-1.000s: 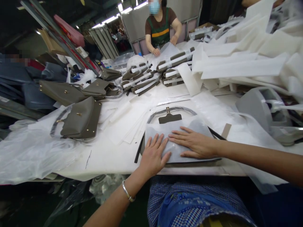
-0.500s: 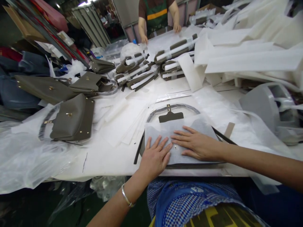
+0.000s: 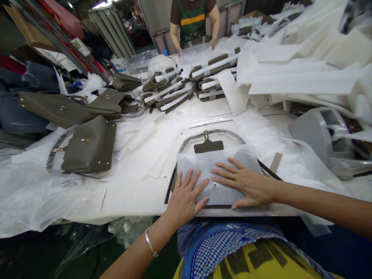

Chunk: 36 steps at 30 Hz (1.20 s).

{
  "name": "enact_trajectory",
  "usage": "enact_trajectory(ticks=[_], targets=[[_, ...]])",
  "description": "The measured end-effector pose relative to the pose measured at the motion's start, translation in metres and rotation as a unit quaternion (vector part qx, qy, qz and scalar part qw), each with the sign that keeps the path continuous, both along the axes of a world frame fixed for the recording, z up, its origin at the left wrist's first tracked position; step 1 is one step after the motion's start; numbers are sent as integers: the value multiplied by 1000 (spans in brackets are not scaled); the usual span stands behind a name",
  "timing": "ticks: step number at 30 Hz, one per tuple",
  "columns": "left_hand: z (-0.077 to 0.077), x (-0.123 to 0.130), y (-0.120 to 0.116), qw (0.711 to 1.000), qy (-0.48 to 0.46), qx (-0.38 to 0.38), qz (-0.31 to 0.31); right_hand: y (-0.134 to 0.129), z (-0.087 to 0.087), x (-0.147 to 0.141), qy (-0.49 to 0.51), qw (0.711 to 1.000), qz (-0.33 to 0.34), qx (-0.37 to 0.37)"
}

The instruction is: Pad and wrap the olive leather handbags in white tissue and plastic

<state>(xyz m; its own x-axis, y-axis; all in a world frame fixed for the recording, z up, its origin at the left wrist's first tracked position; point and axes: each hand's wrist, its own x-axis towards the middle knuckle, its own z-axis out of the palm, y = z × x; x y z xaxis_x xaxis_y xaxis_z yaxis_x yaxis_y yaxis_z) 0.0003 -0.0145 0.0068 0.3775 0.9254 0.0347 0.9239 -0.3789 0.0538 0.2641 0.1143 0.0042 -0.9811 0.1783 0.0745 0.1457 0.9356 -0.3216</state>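
Observation:
An olive handbag lies flat at the table's near edge, its front covered by a thin white paper sheet (image 3: pixel 200 162). A small metal clasp (image 3: pixel 215 185) pokes through the sheet. Beyond the paper's far edge show the bag's flap tab (image 3: pixel 208 146) with a metal buckle and the wrapped handle (image 3: pixel 229 133). My left hand (image 3: pixel 187 195) rests flat on the left part of the sheet, fingers spread. On the right part my right hand (image 3: pixel 247 184) lies flat too, thumb apart from the fingers. Dark straps stick out on both sides; most of the bag is hidden.
Another olive handbag (image 3: pixel 87 145) lies to the left, with more bags behind it. Wrapped bag bundles (image 3: pixel 215 64) are stacked at the back. White paper sheets (image 3: pixel 302 77) pile up at right, above a grey tape dispenser (image 3: pixel 316 135). Across the table stands a person (image 3: pixel 193 23).
Both hands have slid slightly outward and nearer to me over the paper, with the right thumb spread wider. Across the table, the other person's hands have shifted on a clear sheet.

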Motion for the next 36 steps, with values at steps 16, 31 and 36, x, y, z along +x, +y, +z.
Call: enact_trajectory(ticks=[16,31,36], targets=[[-13,-2,12,998,-1,34,-50,0,-15,11,93,995,-39,-26],[-1,-25,32,993,-87,65,-35,-6,-34,26,137,975,-176,-18],[20,-11,74,994,-96,60,-2,14,-23,13,63,964,-248,67]])
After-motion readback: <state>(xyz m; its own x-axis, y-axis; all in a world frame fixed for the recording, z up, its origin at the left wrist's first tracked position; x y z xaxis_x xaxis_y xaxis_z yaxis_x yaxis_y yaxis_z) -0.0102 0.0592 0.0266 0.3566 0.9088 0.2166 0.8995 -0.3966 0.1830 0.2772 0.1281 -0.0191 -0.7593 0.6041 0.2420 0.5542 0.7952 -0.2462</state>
